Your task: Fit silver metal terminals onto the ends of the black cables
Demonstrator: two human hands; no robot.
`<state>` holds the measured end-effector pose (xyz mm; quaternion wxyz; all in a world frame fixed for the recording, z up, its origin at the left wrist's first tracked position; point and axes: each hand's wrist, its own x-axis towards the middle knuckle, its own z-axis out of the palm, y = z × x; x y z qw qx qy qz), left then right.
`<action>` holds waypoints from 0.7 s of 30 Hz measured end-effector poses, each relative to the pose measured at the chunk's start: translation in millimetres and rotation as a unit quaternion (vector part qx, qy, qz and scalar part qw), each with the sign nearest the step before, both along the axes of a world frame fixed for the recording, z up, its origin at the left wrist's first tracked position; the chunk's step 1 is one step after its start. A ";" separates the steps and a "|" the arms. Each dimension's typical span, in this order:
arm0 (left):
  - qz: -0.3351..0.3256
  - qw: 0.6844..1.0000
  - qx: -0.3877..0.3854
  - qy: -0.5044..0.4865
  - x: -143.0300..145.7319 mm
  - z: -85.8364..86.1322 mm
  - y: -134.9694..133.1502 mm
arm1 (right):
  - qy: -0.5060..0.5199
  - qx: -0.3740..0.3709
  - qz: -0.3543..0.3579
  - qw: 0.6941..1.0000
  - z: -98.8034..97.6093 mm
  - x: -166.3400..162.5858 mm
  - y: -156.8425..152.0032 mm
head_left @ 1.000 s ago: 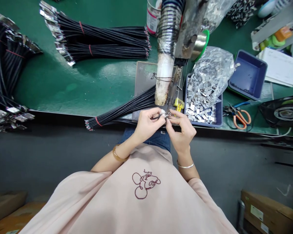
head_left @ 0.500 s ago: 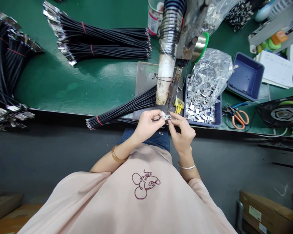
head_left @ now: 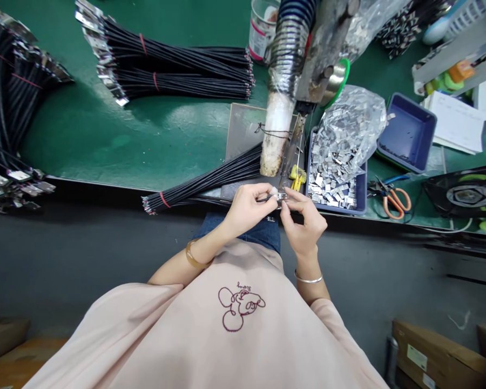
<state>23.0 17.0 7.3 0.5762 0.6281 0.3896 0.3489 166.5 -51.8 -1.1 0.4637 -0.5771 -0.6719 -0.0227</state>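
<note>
At the bench edge my left hand (head_left: 249,208) is closed in a pinch on the end of a black cable, with something white on one fingertip. A small silvery metal connector (head_left: 282,196) sits at that cable end, between both hands. From the other side, the thumb and forefinger of my right hand (head_left: 305,222) close around the connector; fingers partly hide it. Left of my hands lies a bundle of black cables (head_left: 210,178), tied with a red band near its bare ends. Just above my fingers are a soldering iron-like tool (head_left: 294,143) and a yellow clip (head_left: 297,177).
A blue tray (head_left: 362,189) of metal shells under a plastic bag stands right of my hands, beside orange-handled pliers (head_left: 396,202). A taped hose (head_left: 276,124) hangs close above. More tied cables (head_left: 178,67) lie at the back left. A solder spool (head_left: 338,81) stands behind.
Both hands have shifted very slightly to the right with the connector, and the grip looks the same. The view has tilted a little.
</note>
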 end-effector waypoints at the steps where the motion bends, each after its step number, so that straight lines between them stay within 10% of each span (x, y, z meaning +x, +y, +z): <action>1: -0.005 1.000 -0.001 0.002 -0.5 -0.2 0.1 | 0.000 0.000 0.003 1.000 -0.3 1.0 -0.7; 10: -0.049 0.995 -0.069 -0.061 -6.4 0.5 5.0 | 0.011 -0.004 0.019 1.000 0.4 2.8 -0.1; 17: -0.026 0.995 -0.077 -0.052 -5.8 -2.4 2.5 | 0.184 0.231 -0.083 0.952 11.2 7.4 -8.4; 21: -0.032 0.995 -0.083 -0.050 -6.6 -1.8 2.6 | 0.170 0.154 -0.083 0.970 15.0 4.3 -15.2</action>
